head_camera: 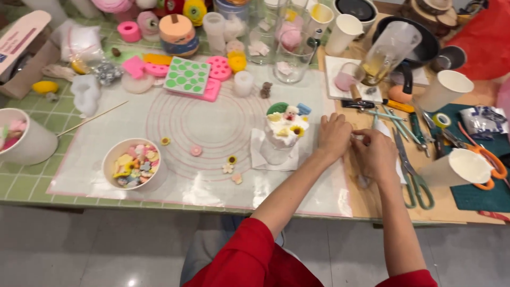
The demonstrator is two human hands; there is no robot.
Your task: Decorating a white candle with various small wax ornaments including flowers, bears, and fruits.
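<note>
Both hands meet right of the decorated candle cup (284, 139): left hand (333, 137) half-curled, right hand (375, 154) pinching a thin white stick (359, 136); toppings already sit on the cup, more wait in the bowl (133, 163)

Paper cup (133, 163) of small coloured decorations sits on clear silicone mat (212, 122), front left. Green dotted mould (187, 77) lies over pink mould (211, 90) behind. Orange-handled scissors (489, 162) rest far right, near white paper cup (449, 89).
</note>
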